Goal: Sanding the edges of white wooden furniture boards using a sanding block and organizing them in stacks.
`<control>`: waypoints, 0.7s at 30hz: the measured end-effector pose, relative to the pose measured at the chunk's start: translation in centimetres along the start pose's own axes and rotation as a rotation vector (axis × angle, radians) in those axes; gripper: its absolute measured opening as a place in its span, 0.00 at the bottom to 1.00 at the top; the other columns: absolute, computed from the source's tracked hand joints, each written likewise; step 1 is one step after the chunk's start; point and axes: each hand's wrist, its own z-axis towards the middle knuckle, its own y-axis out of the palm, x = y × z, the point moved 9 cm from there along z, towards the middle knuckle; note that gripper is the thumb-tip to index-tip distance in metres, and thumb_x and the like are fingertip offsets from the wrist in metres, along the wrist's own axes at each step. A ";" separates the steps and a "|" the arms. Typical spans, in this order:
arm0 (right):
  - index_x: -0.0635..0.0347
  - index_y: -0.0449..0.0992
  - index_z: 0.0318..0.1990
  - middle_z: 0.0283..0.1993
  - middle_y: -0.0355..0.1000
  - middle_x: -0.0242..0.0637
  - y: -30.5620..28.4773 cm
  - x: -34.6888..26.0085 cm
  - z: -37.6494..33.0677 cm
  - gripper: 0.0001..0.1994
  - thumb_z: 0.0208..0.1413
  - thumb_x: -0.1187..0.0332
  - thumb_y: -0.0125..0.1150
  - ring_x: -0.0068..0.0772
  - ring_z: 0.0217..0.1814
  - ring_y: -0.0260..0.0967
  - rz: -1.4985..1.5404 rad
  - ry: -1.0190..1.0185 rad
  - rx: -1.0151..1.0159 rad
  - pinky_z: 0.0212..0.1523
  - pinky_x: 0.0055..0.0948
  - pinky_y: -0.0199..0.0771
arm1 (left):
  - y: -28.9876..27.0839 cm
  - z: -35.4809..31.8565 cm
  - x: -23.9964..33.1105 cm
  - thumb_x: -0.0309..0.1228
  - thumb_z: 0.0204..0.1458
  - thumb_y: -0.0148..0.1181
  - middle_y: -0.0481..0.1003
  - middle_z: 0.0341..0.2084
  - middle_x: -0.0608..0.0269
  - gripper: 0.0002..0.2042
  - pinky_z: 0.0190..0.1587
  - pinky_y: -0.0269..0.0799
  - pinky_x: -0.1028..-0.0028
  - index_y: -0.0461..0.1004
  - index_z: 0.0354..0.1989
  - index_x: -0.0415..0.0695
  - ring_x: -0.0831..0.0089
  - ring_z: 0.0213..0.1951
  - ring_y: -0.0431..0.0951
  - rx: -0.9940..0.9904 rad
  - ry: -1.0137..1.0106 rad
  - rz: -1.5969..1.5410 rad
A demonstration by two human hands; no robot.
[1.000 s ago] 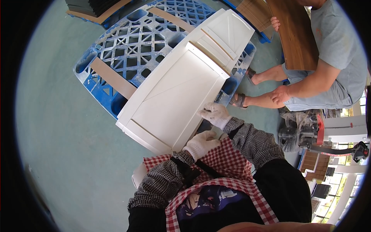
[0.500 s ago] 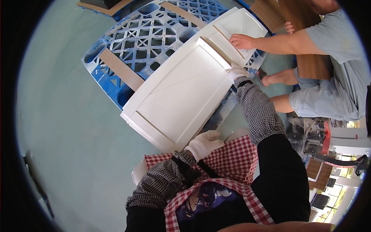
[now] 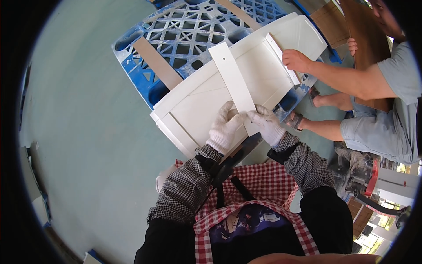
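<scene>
2 gloved hands grip the near end of a narrow white strip (image 3: 235,83): the left hand (image 3: 225,127) and right hand (image 3: 265,124) both pinch its lower end. The strip lies lengthwise on a white panel (image 3: 206,103) resting across a blue pallet (image 3: 176,39). At the panel's far right edge, another person's bare hand (image 3: 295,60) presses on it

We are seeing a blue plastic pallet (image 3: 176,39) lying on the green floor (image 3: 79,132). A co-worker's bare hand (image 3: 295,60) is resting beyond the pallet's right edge, with brown boards (image 3: 365,39) lying behind.
</scene>
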 end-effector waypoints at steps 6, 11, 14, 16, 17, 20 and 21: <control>0.65 0.72 0.52 0.43 0.71 0.24 2.6 -1.5 -1.8 0.12 0.62 0.71 0.53 0.14 0.45 0.64 0.019 -0.001 -0.019 0.49 0.17 0.66 | 1.2 0.1 1.9 0.26 0.55 0.58 0.76 0.40 0.63 0.15 0.50 0.69 0.76 0.70 0.51 0.35 0.78 0.44 0.73 -0.120 0.058 -0.041; 0.62 0.71 0.53 0.42 0.72 0.27 1.8 -1.1 -1.6 0.15 0.61 0.68 0.57 0.14 0.41 0.65 -0.124 -0.025 -0.045 0.44 0.19 0.68 | 1.1 0.1 2.3 0.26 0.56 0.57 0.77 0.35 0.66 0.11 0.42 0.71 0.76 0.73 0.45 0.36 0.79 0.37 0.74 -0.106 0.030 0.066; 0.62 0.67 0.58 0.44 0.72 0.31 -0.5 -2.6 -1.8 0.18 0.61 0.69 0.55 0.17 0.40 0.67 -0.142 -0.017 0.177 0.42 0.20 0.70 | 1.0 0.9 2.1 0.26 0.55 0.57 0.77 0.33 0.66 0.10 0.38 0.72 0.76 0.73 0.44 0.37 0.80 0.34 0.74 -0.091 0.054 0.126; 0.63 0.63 0.61 0.47 0.71 0.34 -2.0 -4.0 -0.4 0.21 0.60 0.71 0.55 0.21 0.43 0.69 0.030 -0.113 0.170 0.44 0.22 0.70 | 1.7 1.3 1.9 0.26 0.55 0.58 0.77 0.33 0.67 0.09 0.37 0.72 0.76 0.74 0.43 0.37 0.80 0.33 0.74 -0.119 0.079 0.116; 0.64 0.60 0.64 0.49 0.71 0.38 -2.9 -5.2 0.5 0.25 0.60 0.72 0.54 0.26 0.45 0.71 0.203 -0.199 0.142 0.46 0.24 0.71 | 1.9 1.6 2.0 0.26 0.55 0.58 0.77 0.33 0.67 0.09 0.37 0.72 0.76 0.73 0.44 0.37 0.80 0.33 0.74 -0.118 0.087 0.184; 0.64 0.57 0.66 0.52 0.71 0.42 -4.0 -8.8 3.8 0.27 0.59 0.74 0.53 0.30 0.47 0.72 0.324 -0.298 -0.026 0.46 0.24 0.73 | 3.3 2.6 2.4 0.26 0.56 0.57 0.78 0.33 0.66 0.09 0.36 0.72 0.77 0.74 0.44 0.37 0.80 0.33 0.75 -0.112 0.120 0.255; 0.64 0.57 0.66 0.52 0.71 0.42 -3.8 -10.5 4.4 0.27 0.59 0.74 0.53 0.30 0.47 0.72 0.333 -0.307 -0.024 0.46 0.24 0.73 | 3.1 2.5 2.8 0.26 0.56 0.57 0.78 0.32 0.66 0.09 0.35 0.72 0.78 0.74 0.43 0.37 0.81 0.32 0.75 -0.068 0.132 0.249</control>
